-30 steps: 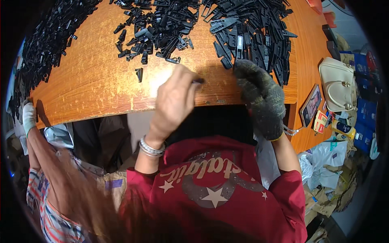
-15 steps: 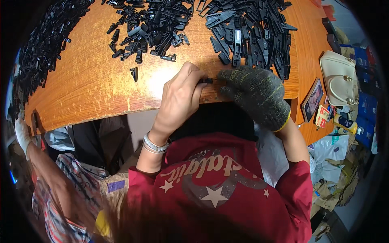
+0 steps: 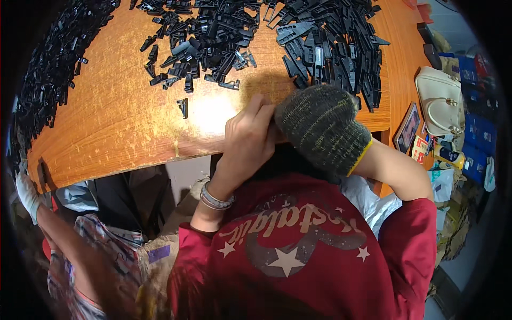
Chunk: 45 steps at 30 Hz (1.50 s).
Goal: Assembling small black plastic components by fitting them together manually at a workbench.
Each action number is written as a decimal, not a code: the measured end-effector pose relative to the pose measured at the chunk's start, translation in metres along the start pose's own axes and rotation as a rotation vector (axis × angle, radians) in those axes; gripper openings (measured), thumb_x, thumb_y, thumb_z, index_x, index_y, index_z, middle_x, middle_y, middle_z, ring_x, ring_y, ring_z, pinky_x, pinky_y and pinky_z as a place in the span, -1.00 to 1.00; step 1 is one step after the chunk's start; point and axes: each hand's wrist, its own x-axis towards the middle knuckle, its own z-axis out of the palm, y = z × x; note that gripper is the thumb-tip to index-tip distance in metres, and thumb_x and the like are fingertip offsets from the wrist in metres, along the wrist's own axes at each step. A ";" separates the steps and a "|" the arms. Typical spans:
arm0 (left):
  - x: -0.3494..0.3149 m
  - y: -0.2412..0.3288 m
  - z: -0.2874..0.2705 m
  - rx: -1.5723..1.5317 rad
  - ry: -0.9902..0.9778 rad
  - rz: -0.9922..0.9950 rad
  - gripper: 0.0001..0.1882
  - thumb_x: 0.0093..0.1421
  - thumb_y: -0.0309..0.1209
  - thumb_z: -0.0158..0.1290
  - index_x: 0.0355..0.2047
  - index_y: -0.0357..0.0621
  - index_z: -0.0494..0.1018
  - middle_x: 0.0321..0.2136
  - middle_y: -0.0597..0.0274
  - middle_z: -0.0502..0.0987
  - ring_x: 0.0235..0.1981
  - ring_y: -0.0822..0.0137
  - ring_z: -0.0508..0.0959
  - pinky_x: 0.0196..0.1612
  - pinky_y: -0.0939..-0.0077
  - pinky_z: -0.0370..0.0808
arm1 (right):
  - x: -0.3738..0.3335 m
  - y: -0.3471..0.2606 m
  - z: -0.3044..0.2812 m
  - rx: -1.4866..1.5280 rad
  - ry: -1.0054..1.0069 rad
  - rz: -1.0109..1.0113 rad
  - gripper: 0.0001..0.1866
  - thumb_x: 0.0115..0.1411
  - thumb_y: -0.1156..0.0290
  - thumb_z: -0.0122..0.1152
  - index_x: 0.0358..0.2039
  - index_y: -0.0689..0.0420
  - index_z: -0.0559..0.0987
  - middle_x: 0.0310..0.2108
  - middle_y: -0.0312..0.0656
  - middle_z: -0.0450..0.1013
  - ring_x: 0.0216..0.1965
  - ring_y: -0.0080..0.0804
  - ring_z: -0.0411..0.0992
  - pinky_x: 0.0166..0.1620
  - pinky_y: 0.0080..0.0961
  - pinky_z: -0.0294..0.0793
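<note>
"What's nearest?"
"A red shirt [image 3: 320, 256], its sleeves ending above two forearms that reach to the table [image 3: 117, 117]."
"The left hand [image 3: 248, 138]?"
"Bare, with bracelets [image 3: 217, 200] at the wrist. Its fingers are bent and drawn together, up against the glove [image 3: 314, 114] on the other hand. Whether they pinch anything, I can't tell."
"And the right hand [image 3: 325, 130]?"
"It wears that dark, yellow-edged glove, back upward. Its fingers are hidden, so I can't tell if they're spread or closed."
"Anyone else?"
"Far left, a co-worker's hand [image 3: 28, 197] in white, by the table's edge."
"To the right?"
"A yellow bottle [image 3: 449, 156], then a cream bag [image 3: 440, 101] just beyond."
"Where are the black parts?"
"One lone part [image 3: 184, 108] lies past the left hand. Farther on, the middle pile [image 3: 213, 45] has small pieces and the right pile [image 3: 333, 50] longer ones, just past the glove. The left pile [image 3: 50, 69] runs along the far-left side."
</note>
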 end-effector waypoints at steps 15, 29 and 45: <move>-0.001 0.004 0.004 -0.064 0.049 -0.083 -0.79 -0.03 -0.63 0.11 -0.34 -0.30 0.39 -0.34 -0.03 0.41 -0.36 -0.11 0.49 -0.34 0.14 0.42 | 0.016 -0.005 0.009 -0.105 -0.009 0.160 -0.81 -0.07 0.22 0.29 -0.51 0.06 0.63 -0.51 -0.14 0.53 -0.43 -0.12 0.54 -0.38 -0.24 0.51; -0.019 0.020 -0.012 -0.291 0.032 -0.299 -0.87 0.13 -0.61 0.12 -0.30 -0.30 0.44 -0.52 0.21 0.49 -0.59 0.41 0.48 -0.50 0.50 0.43 | -0.042 -0.006 0.023 0.283 0.306 0.312 -0.65 0.19 0.27 0.17 -0.05 0.16 0.53 -0.25 -0.13 0.52 -0.17 -0.28 0.53 -0.14 -0.40 0.53; -0.007 0.026 -0.002 -1.181 -0.147 -0.611 -0.87 0.23 -0.53 0.11 -0.29 -0.38 0.45 -0.52 0.07 0.59 -0.61 0.29 0.62 -0.56 0.61 0.56 | -0.053 -0.019 0.027 1.378 0.344 0.529 -0.60 0.16 0.62 0.17 0.05 0.27 0.47 -0.09 -0.10 0.52 -0.09 -0.38 0.52 -0.03 -0.44 0.54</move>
